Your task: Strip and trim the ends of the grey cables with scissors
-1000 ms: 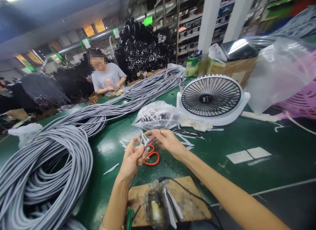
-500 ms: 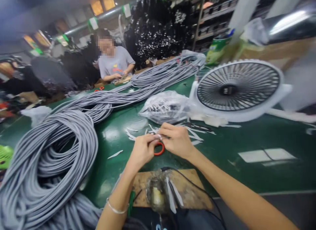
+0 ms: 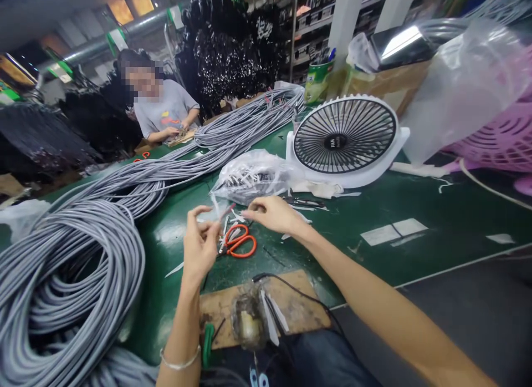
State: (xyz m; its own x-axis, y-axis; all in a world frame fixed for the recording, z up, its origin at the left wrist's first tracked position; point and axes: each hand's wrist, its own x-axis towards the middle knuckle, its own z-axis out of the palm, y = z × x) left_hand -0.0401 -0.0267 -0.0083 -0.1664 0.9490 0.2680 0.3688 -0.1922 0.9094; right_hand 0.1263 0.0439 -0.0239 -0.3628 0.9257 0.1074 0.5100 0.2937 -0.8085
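At far left, looped across the green counter [image 3: 160,298]: grey cables [image 3: 128,254]. Next, left hand [image 3: 201,242], pinching a blurred reddish wire end [image 3: 228,211] above the counter. Then, lying below and between both hands, orange-handled scissors [image 3: 233,243]. Beyond them, a clear bag [image 3: 253,176]. Apart from the left, right hand [image 3: 272,215], fingers curled near the wire end; cannot tell if gripping anything. Farther right, a white fan [image 3: 337,142].
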